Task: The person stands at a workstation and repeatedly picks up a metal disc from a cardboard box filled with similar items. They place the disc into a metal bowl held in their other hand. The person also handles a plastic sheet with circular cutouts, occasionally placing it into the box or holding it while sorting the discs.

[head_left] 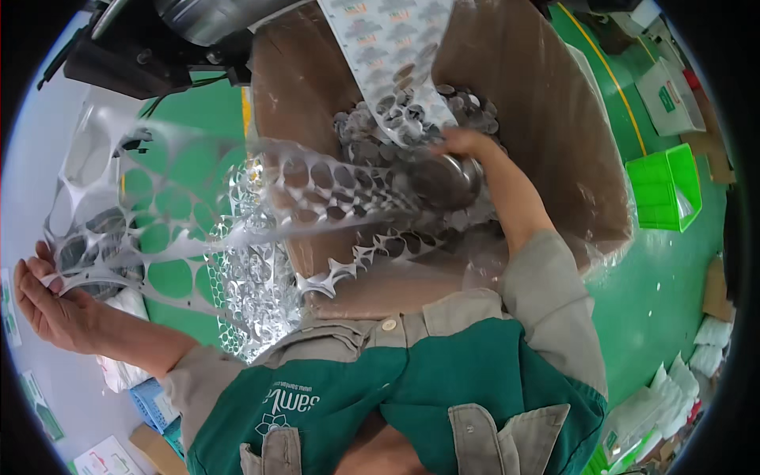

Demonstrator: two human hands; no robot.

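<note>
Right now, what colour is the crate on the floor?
Bright green crate, clearest in the head view.

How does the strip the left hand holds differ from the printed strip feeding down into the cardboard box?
The strip in the left hand, the punched strip, is full of round holes, a bare web stretched sideways. The printed strip is mostly whole at the top, bears coloured labels and hangs down into the cardboard box. Both look thin and silvery.

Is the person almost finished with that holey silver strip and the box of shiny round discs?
Many round discs already lie in the cardboard box. The left hand holds the punched strip, while the right hand reaches into the discs. Unpunched strip is feeding in from above, so probably plenty remains.
</note>
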